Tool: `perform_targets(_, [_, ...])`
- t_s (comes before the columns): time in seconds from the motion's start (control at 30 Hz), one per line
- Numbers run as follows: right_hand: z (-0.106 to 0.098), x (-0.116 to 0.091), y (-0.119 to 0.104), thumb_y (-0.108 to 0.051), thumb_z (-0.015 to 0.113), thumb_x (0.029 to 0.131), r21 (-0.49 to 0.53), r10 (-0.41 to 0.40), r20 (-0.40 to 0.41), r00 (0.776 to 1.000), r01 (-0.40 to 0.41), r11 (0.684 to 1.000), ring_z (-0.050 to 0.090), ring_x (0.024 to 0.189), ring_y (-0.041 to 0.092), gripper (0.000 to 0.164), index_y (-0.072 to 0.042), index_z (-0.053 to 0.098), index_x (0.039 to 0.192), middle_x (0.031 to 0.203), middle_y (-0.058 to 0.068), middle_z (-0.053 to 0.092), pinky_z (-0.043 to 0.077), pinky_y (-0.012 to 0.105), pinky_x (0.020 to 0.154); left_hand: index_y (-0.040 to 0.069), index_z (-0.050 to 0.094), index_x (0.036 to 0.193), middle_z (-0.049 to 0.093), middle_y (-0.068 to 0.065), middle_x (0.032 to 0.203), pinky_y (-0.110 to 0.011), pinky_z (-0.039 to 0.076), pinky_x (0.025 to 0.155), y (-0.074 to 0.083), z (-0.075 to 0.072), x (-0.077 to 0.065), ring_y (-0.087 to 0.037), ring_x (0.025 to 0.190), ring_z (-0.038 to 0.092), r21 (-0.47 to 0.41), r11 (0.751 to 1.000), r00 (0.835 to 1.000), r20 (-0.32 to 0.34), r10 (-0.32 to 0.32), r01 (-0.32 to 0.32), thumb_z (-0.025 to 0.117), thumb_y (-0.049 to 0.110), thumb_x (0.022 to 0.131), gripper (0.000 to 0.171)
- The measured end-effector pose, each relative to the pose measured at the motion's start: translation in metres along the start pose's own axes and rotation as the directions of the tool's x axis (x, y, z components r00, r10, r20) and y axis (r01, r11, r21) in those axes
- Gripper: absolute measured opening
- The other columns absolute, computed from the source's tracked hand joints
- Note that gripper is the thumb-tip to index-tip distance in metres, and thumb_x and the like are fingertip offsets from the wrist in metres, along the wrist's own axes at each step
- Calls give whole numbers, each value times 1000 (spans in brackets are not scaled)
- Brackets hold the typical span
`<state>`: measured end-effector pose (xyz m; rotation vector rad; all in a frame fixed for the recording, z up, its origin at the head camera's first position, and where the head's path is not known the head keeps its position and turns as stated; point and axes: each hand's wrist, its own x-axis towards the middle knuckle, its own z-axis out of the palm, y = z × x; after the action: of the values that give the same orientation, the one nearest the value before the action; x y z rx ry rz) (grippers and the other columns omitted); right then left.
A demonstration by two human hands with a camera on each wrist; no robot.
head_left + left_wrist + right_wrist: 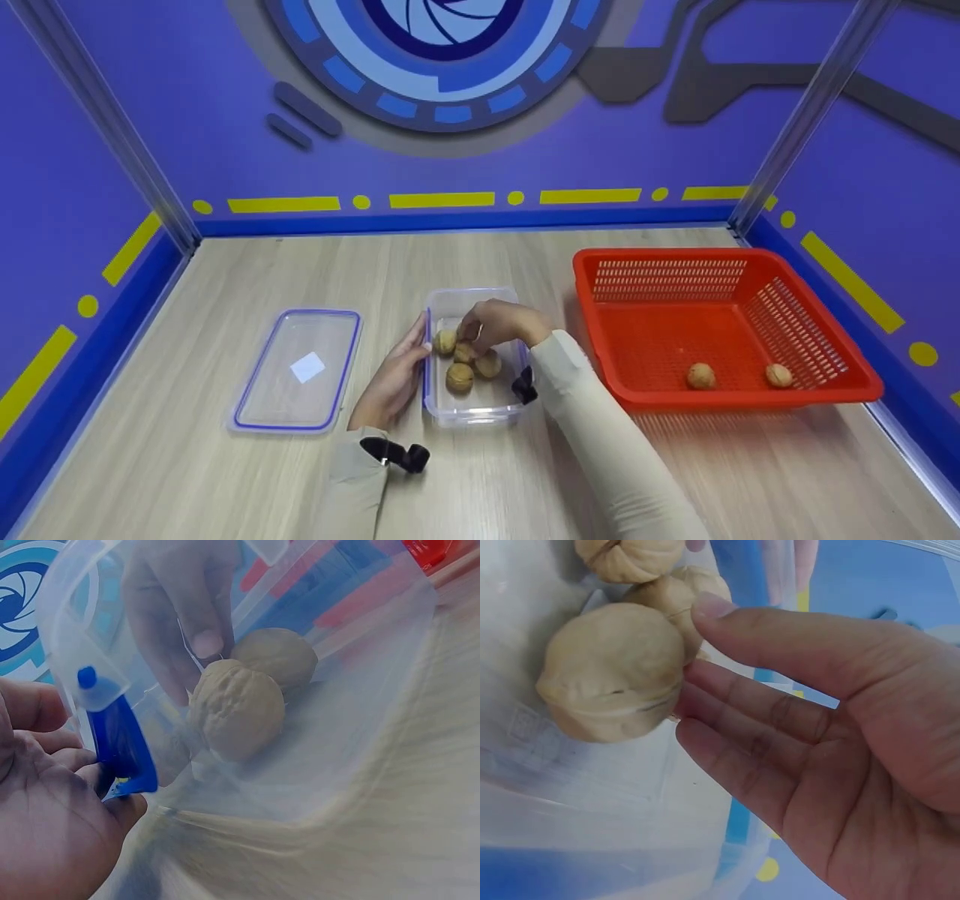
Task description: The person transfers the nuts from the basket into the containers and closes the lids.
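Observation:
A clear plastic container point(480, 411) with blue edging stands at the table's middle, holding several walnuts point(460, 378). My right hand point(501, 324) reaches into it from the right. Its thumb and fingers pinch a walnut point(676, 604) among the others; a bigger-looking walnut point(611, 675) lies beside the fingertips. My left hand point(395, 375) rests against the container's left side with fingers extended, the thumb tip at the rim. From the left wrist, a blue latch point(120, 739) shows by the left fingers, and walnuts point(238, 711) appear through the clear wall.
On the right stands a red plastic basket point(675, 330) with slotted walls; two walnuts, one left point(701, 376) and one right point(778, 375), lie near its front. A clear lid point(296, 405) with a blue seal and a white square lies at left. Blue-purple panels point(187, 97) enclose the table.

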<state>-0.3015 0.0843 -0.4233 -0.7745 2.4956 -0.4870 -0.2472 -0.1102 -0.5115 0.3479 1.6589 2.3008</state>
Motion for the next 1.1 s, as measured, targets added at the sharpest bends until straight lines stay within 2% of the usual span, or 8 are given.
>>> perform_targets(0.3, [-16, -14, -3, -8, 71, 82, 22, 63, -16, 998, -62, 998, 63, 98, 23, 38, -7, 67, 120, 112, 9, 70, 55, 39, 91, 3, 2, 153, -9, -12, 162, -39, -10, 122, 0, 0, 1, -26, 149, -14, -11, 1000, 1000, -1, 4, -4, 34, 1, 97, 65])
perform_targets(0.57, [-31, -35, 6, -8, 71, 82, 11, 14, -73, 997, -13, 1000, 64, 105, 26, 38, -4, 66, 120, 116, 14, 69, 55, 38, 91, 4, 3, 153, -9, -12, 162, -39, -10, 122, -1, 0, 0, -26, 149, -14, -1, 1000, 1000, -16, -16, 16, 35, 1, 97, 65])
perform_targets(0.7, [-39, -47, 11, -9, 70, 84, 55, 23, -96, 995, -18, 998, 64, 107, 27, 38, -5, 66, 121, 118, 14, 68, 55, 39, 92, 4, 4, 153, -8, -11, 162, -39, -9, 122, -1, 0, 0, -26, 149, -13, -3, 1000, 999, -27, -17, 17, 35, 2, 97, 64])
perform_targets(0.97, [-50, -68, 28, -10, 70, 85, 99, 95, -139, 986, -81, 992, 64, 104, 27, 37, -8, 66, 122, 115, 12, 69, 55, 42, 92, 5, 5, 153, -8, -12, 162, -40, -9, 122, -1, 1, -1, -28, 149, -13, -1, 1000, 999, -37, -21, 21, 34, 1, 97, 64])
perform_targets(1.1, [-56, -81, 38, -11, 70, 85, 69, 100, -168, 981, -89, 994, 65, 99, 27, 35, -7, 67, 119, 109, 13, 70, 56, 42, 89, 5, 6, 153, -8, -11, 162, -40, -9, 122, 0, 1, 0, -28, 149, -13, 3, 1000, 999, -35, -22, 23, 35, 1, 97, 64])
